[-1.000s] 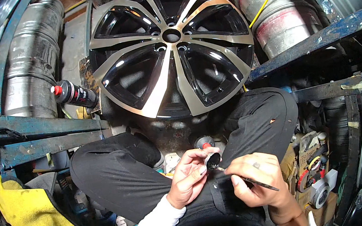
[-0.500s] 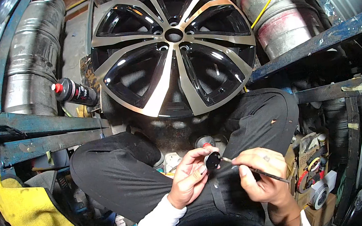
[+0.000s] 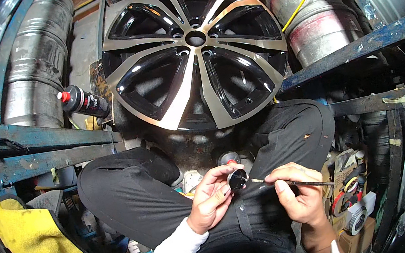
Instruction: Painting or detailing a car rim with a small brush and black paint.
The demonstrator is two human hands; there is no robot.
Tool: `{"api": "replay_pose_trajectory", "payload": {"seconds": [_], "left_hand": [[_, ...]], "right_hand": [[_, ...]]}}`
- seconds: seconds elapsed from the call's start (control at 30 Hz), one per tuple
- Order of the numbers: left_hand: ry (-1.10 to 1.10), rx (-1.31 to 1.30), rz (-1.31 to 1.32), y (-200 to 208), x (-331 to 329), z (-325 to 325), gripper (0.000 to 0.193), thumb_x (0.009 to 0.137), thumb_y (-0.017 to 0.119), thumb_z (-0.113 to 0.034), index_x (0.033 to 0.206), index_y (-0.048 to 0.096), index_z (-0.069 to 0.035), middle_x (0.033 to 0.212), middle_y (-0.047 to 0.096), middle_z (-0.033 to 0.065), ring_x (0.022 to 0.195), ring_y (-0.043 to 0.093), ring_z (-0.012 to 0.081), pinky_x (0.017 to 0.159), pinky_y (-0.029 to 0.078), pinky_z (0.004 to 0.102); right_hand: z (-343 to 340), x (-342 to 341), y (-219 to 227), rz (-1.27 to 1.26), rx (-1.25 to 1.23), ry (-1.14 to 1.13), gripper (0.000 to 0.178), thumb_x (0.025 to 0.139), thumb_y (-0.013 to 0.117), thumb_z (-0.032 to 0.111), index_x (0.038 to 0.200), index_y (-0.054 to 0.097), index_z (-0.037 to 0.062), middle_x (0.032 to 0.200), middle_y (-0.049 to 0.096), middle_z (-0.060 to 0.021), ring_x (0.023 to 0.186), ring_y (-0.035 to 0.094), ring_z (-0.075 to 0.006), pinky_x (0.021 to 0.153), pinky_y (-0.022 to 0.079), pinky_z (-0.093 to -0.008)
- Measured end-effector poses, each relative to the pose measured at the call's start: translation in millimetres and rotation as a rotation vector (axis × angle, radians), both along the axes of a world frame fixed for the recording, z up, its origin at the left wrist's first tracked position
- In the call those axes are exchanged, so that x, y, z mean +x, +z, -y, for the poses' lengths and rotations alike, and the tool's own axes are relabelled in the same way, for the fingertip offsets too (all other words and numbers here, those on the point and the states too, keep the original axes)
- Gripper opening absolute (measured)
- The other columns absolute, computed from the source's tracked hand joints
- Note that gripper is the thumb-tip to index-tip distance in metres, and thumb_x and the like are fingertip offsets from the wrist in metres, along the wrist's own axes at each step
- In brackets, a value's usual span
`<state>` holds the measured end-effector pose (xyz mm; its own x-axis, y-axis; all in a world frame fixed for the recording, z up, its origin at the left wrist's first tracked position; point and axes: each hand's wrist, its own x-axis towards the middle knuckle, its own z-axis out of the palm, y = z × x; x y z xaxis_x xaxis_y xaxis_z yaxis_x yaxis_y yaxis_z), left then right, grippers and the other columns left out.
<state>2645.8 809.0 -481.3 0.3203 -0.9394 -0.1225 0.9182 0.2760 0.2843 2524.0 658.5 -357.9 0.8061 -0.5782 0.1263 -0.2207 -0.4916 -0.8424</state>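
Pinched in the fingers of my left hand (image 3: 211, 196), above my lap, is a small round cup (image 3: 237, 179) with glossy black inside. My right hand (image 3: 301, 198) grips a thin paintbrush (image 3: 307, 182) like a pen. The brush points left, its tip at the cup's right side; whether it touches the cup I cannot tell. Beyond my knees lies a car wheel (image 3: 182, 98), face up, with black recesses and bright metal spokes. Just past my left fingertips stands a small round container (image 3: 228, 158) with some red on it, partly hidden.
Silver wheel barrels (image 3: 39, 62) are stacked at the far left, and scuffed ones (image 3: 311, 8) at the far right. Blue metal beams (image 3: 359, 48) run along both sides. A dark bottle with a red cap (image 3: 85, 102) leans left of the wheel. A yellow cloth (image 3: 47, 251) hangs nearer.
My right hand has shifted slightly right, and the brush lies flatter, its handle end raised. In my left hand the cup has tipped a little, showing more of its inside.
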Motion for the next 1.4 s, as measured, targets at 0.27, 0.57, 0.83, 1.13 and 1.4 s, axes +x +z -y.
{"api": "replay_pose_trajectory", "payload": {"seconds": [0.27,0.57,0.83,1.13,1.4], "left_hand": [[-0.008,-0.005,0.022,-6,-1,-3,0.042,0.097,0.064,-0.011,0.136,0.05,-0.002,0.14,0.055,0.015,0.129,0.053,0.0202,0.108,0.041,0.0309],[0.001,-0.017,0.021,-4,-1,-3,0.044,0.097,0.063,-0.012,0.137,0.049,-0.001,0.142,0.053,0.0152,0.132,0.051,0.0214,0.113,0.036,0.0334],[-0.003,-0.028,0.016,-4,0,-4,0.044,0.097,0.063,-0.012,0.138,0.048,-0.001,0.142,0.053,0.0159,0.134,0.049,0.0222,0.115,0.034,0.0347],[-0.001,-0.013,0.048,-3,-1,-3,0.043,0.097,0.063,-0.01,0.136,0.049,-0.001,0.141,0.053,0.0168,0.135,0.048,0.0222,0.115,0.032,0.035],[0.012,-0.008,0.082,-2,-2,-3,0.041,0.096,0.063,-0.007,0.134,0.05,0.0,0.14,0.053,0.0167,0.135,0.047,0.0237,0.117,0.03,0.0374]], "right_hand": [[0,-15,-6,-0.025,0.249,-0.12,0.012,0.084,0.062,-0.001,0.091,0.071,-0.0041,0.083,0.071,-0.0134,0.073,0.068,-0.0203,0.07,0.053,-0.0293],[1,-21,-14,0.057,0.309,-0.143,0.015,0.085,0.06,0.001,0.094,0.071,-0.0042,0.09,0.071,-0.0143,0.074,0.066,-0.0192,0.07,0.052,-0.0292],[1,-23,-19,0.091,0.329,-0.139,0.014,0.086,0.061,0.003,0.094,0.07,-0.0042,0.09,0.07,-0.0138,0.068,0.062,-0.0126,0.064,0.05,-0.0251],[-5,-13,0,0.058,0.033,-0.027,0.018,0.073,0.062,0.0,0.089,0.071,-0.0021,0.086,0.07,-0.0166,0.073,0.069,-0.0244,0.07,0.055,-0.0307],[-8,1,13,-0.019,-0.152,0.057,0.019,0.069,0.067,-0.002,0.088,0.07,0.0002,0.082,0.071,-0.0142,0.069,0.071,-0.0273,0.067,0.056,-0.0335]]}}
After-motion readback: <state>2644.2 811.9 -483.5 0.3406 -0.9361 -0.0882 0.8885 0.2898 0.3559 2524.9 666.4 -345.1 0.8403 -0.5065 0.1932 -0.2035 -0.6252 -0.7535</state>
